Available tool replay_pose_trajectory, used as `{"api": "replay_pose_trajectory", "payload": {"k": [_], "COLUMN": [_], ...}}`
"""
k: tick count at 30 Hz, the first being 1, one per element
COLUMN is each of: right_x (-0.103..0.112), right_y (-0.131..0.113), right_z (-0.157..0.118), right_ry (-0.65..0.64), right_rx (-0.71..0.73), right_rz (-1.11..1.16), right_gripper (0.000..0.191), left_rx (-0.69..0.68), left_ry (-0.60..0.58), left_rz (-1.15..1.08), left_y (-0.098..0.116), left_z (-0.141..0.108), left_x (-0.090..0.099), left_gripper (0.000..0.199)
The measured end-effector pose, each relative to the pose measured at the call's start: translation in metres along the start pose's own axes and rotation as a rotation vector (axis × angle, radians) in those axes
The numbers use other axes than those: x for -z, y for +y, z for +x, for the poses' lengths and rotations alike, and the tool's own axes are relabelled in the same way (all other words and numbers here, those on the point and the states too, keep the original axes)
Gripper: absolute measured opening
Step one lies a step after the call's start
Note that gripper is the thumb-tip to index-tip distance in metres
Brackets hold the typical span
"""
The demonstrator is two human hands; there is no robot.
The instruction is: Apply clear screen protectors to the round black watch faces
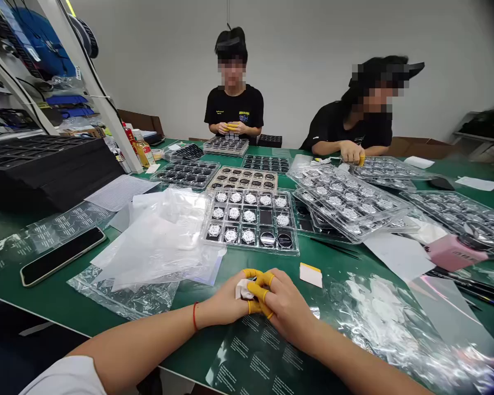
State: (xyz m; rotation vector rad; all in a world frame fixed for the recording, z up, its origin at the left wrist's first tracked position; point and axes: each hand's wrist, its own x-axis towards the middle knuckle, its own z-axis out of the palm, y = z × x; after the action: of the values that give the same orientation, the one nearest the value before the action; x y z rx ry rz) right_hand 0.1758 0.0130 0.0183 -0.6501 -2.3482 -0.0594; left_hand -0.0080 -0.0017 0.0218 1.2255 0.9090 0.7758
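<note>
Left hand (224,302) & right hand (286,310) clenched together just above green surface (197,345), near clear plastic tray (295,241) of silver discs (249,215), a few pockets dark; yellow finger cots (258,291) on fingers, small white cloth (242,289) gripped betw. both hands.

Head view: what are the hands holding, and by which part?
The left hand and right hand pinch a white cloth by its right side, between yellow finger cots.

Green bench top (201,351): blister tray of silver discs (251,219) straight ahead of my hands (282,307), plastic film (148,241) to their left, phone (61,255) further left.
</note>
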Motion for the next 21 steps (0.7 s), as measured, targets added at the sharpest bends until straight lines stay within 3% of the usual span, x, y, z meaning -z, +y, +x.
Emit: {"api": "replay_pose_trajectory", "payload": {"k": [4, 10, 16, 21], "right_x": [0.01, 0.029, 0.032, 0.025], "right_y": [0.0, 0.022, 0.036, 0.029], "right_z": [0.003, 0.012, 0.015, 0.015], "right_ry": [-0.079, 0.002, 0.065, 0.039], "right_rx": [0.063, 0.166, 0.062, -0.006], "right_rz": [0.063, 0.149, 0.135, 0.11], "right_gripper": [0.022, 0.018, 0.033, 0.029], "left_rx": [-0.003, 0.056, 0.076, 0.104], "left_ry": [-0.009, 0.01, 0.01, -0.009], "left_rz": [-0.003, -0.181, -0.206, -0.127], "left_y": [0.0, 0.009, 0.016, 0.015], "left_z": [0.0, -0.001, -0.004, -0.006], "left_x": [0.004, 0.002, 0.002, -0.002], "left_gripper": [0.07, 0.076, 0.068, 0.061]}}
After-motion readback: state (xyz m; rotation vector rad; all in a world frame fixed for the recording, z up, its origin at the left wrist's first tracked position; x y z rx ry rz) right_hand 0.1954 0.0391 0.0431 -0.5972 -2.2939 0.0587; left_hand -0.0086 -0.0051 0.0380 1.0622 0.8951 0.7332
